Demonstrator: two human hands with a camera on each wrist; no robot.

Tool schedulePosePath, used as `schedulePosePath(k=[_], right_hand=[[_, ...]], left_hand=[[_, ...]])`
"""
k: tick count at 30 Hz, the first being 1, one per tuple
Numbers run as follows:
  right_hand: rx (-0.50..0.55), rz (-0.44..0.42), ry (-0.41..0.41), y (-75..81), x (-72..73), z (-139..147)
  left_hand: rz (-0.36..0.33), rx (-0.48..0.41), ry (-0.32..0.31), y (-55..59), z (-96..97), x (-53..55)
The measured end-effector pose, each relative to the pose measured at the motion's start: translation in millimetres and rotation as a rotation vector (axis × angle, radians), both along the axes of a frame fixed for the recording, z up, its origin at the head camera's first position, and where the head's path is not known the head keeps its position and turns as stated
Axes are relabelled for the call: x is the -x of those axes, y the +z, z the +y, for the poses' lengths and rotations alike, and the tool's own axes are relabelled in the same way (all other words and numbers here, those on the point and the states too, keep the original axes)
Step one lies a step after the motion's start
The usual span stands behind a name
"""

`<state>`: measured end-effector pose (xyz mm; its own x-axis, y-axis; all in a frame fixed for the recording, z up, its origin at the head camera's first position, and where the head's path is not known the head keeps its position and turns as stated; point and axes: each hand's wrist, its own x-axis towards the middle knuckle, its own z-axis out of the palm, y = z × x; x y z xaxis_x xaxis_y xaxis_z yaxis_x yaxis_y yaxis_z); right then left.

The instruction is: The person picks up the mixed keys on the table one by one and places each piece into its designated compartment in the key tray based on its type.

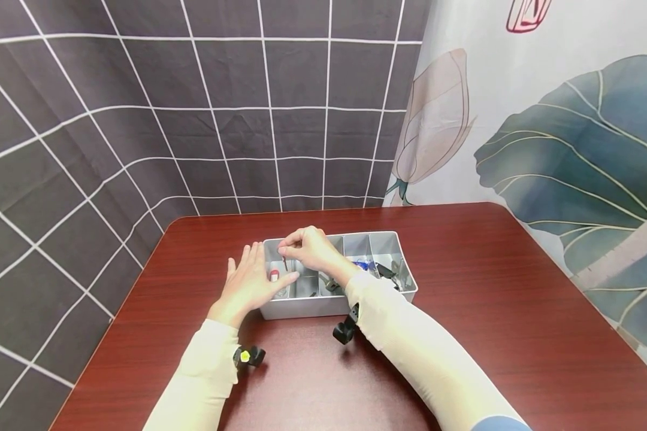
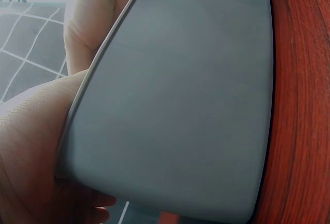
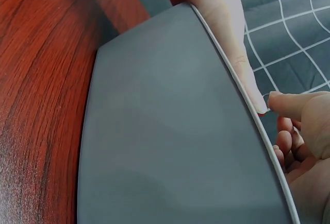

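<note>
A grey compartment box stands on the table. My left hand lies against its left end with fingers straight and the thumb reaching over the front rim. In the left wrist view that hand touches the box wall. Over the left compartments, my right hand pinches a thin reddish-brown piece, too small to identify. The right wrist view shows this hand with curled fingers just beyond the rim. A small red-capped container sits in the leftmost compartment.
Other compartments hold a blue coiled item, a black object and small greyish pieces. Around the box spreads the reddish wooden table. A dark gridded curtain hangs behind it.
</note>
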<state>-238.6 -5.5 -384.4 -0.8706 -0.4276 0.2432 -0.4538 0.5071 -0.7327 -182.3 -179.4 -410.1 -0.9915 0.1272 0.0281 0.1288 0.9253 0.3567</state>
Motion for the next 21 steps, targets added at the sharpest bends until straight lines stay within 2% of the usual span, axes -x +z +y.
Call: schedulePosePath(k=[6,14,21], right_hand=[[0.015,0.009,-0.023,5.6,-3.4,3.4],[0.072,0.049,-0.005,24.1,-14.5,20.4],[0.179,0.07,0.02,36.4,-26.2,52.0]], left_hand=[[0.003,-0.016,-0.006,-0.2,2.5,0.3],[0.011,0.021,-0.026,-0.6,0.8,2.0],[0.049,0.002,-0.014,12.6,-7.4,-1.0]])
